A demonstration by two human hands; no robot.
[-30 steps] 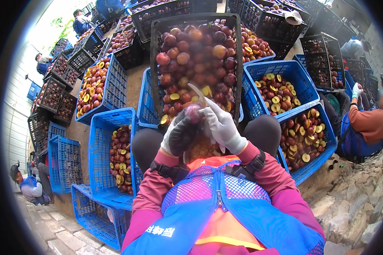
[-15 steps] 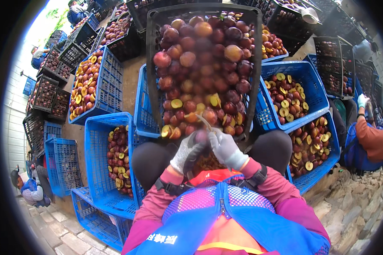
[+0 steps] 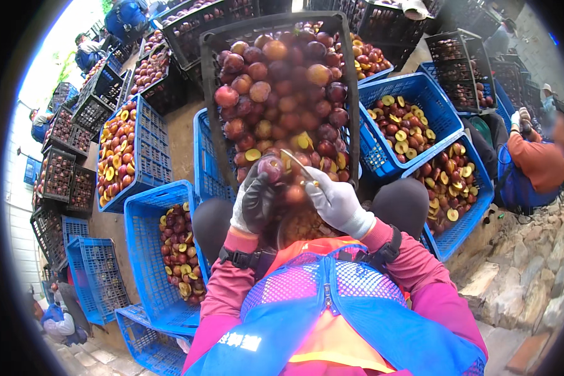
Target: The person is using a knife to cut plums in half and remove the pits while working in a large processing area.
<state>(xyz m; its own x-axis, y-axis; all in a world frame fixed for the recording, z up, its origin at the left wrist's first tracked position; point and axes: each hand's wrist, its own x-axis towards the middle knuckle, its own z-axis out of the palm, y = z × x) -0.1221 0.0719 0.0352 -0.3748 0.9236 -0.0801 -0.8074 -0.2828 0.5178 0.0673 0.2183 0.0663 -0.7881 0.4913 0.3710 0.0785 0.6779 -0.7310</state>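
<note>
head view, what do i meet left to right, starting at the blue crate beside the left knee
Left blue crate, left hand, curved blade, right hand, right blue crate, orange-sleeved person

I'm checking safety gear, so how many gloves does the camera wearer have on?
2: one on the left hand, which holds a plum, and one on the right hand, which grips a curved blade. Neither is hidden.
</note>
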